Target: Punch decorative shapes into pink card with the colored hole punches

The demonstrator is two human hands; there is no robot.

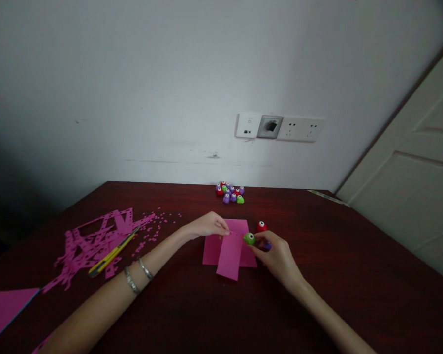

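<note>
My right hand (pixel 278 253) pinches a small green craft punch (pixel 249 239) with a white eye-like button, just above the pink paper. At the upper left corner of a narrow pink paper strip (pixel 229 258), my left hand (pixel 208 225) has thumb and fingers closed on its edge. That strip lies across a larger pink sheet (pixel 210 253), partly covering it. Tiny marks show near the strip's top, too small to make out. Close behind my right hand stands a red punch (pixel 261 226). A purple punch (pixel 268 246) is partly hidden by my fingers.
Several red, purple and green punches (pixel 230 191) cluster near the wall. Pink paper scraps (pixel 92 241) and tiny cut-outs (pixel 153 231) lie to the left, with a yellow utility knife (pixel 112 253) on them. A pink sheet (pixel 7 309) sits at the left edge.
</note>
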